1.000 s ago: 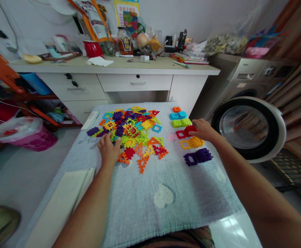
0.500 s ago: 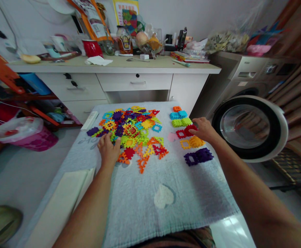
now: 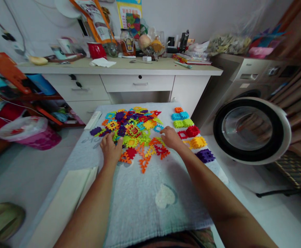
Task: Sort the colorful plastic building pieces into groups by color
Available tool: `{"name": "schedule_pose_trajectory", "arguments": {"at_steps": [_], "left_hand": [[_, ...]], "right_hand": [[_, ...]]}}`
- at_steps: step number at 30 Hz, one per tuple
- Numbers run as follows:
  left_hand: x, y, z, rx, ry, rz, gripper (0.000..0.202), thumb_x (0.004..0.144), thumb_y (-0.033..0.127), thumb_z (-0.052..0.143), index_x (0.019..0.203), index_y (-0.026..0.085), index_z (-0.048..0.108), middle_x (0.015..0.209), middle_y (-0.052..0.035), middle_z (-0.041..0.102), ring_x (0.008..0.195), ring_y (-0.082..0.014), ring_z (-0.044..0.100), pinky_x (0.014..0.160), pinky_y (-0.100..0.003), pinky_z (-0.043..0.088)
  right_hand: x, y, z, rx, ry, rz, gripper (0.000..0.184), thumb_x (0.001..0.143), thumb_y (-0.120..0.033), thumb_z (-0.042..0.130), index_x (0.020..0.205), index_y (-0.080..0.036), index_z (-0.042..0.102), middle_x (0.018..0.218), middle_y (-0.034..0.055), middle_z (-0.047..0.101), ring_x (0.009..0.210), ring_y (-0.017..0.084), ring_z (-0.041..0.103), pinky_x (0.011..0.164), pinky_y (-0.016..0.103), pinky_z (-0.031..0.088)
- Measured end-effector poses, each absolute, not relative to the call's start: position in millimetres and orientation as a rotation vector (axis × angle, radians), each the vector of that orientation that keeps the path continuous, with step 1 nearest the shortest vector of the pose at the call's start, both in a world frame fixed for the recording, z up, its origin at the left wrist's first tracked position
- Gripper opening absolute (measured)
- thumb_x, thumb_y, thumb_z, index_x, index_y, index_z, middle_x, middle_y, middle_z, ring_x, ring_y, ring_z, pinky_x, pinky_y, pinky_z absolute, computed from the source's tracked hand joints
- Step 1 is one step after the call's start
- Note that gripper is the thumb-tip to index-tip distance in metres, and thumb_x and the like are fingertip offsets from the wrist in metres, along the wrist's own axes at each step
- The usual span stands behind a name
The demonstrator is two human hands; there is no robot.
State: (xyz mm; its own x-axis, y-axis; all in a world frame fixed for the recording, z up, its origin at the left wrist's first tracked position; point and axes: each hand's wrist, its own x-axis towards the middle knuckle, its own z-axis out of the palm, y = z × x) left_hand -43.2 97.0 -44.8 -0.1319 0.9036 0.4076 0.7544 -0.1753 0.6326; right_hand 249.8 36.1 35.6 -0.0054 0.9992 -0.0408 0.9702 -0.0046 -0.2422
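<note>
A heap of colourful plastic interlocking pieces (image 3: 132, 132), squares and triangles with notched edges, lies on the cloth-covered table. My left hand (image 3: 110, 147) rests at the heap's near-left edge, thumb and fingers apart, with nothing visible in it. At the heap's right edge is my right hand (image 3: 171, 137), its fingers loosely bent and apart beside a blue square frame (image 3: 158, 128). I see no piece in it. Rows sorted by colour stand on the right: orange (image 3: 178, 110), blue (image 3: 180, 115), green (image 3: 183, 123), red (image 3: 192, 131), yellow (image 3: 199, 142) and purple (image 3: 206, 156). My right forearm partly covers the nearest rows.
A white box (image 3: 92, 120) lies at the table's far-left corner, and a long pale board (image 3: 64, 196) along the left edge. Behind is a cluttered counter (image 3: 160, 70). A washing machine door (image 3: 251, 129) hangs open at right; a pink bin (image 3: 41, 134) stands at left.
My right hand has moved left from the red row to the right edge of the heap. My left hand has stayed at the heap's near-left edge. The view has shifted slightly.
</note>
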Motion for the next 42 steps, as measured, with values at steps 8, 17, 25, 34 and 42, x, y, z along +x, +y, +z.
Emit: {"name": "schedule_pose_trajectory", "arguments": {"at_steps": [8,17,25,34,42], "left_hand": [[-42.9,97.3,-43.9,1.933,1.882,1.2,0.047,0.087,0.042,0.054,0.127,0.017,0.057,0.135,-0.019,0.053,0.136,-0.033,0.044,0.117,-0.053,0.029],[-44.2,99.6,-47.6,1.941,1.895,1.189,0.046,0.088,0.043,0.054,0.127,0.018,0.056,0.136,-0.0175,0.053,0.136,-0.0321,0.045,0.117,-0.051,0.03],[-45.4,101.2,-50.1,1.981,1.906,1.174,0.05,0.089,0.044,0.052,0.13,0.015,0.056,0.137,-0.0187,0.054,0.137,-0.0319,0.045,0.118,-0.051,0.03],[-45.9,100.2,-50.4,1.983,1.892,1.197,0.049,0.089,0.046,0.052,0.129,0.017,0.057,0.138,-0.0178,0.054,0.136,-0.0322,0.045,0.117,-0.051,0.031],[-45.6,98.5,-48.8,1.995,1.889,1.188,0.05,0.09,0.047,0.05,0.129,0.016,0.056,0.137,-0.0186,0.054,0.136,-0.0327,0.046,0.117,-0.053,0.031]], "right_hand": [[242.9,72.4,21.5,-2.301,-2.023,0.251,0.034,0.095,-0.023,0.051,0.123,-0.02,0.071,0.129,0.0159,0.058,0.116,0.026,0.06,0.094,0.032,0.048],[277.5,92.4,55.4,-2.228,-2.216,0.287,0.039,0.093,-0.014,0.046,0.119,-0.014,0.075,0.118,0.0127,0.074,0.107,0.021,0.067,0.089,0.025,0.047],[294.6,108.9,56.6,-2.305,-2.372,0.194,0.039,0.093,-0.017,0.05,0.124,-0.009,0.073,0.124,0.0191,0.072,0.113,0.027,0.067,0.094,0.03,0.048],[286.5,116.2,41.9,-2.295,-2.564,0.146,0.052,0.083,-0.047,0.074,0.119,-0.009,0.073,0.118,0.022,0.07,0.113,0.031,0.065,0.094,0.033,0.05],[308.6,128.6,54.7,-2.231,-2.564,0.08,0.051,0.08,-0.037,0.079,0.124,-0.013,0.069,0.124,0.0185,0.066,0.112,0.029,0.063,0.093,0.034,0.049]]}}
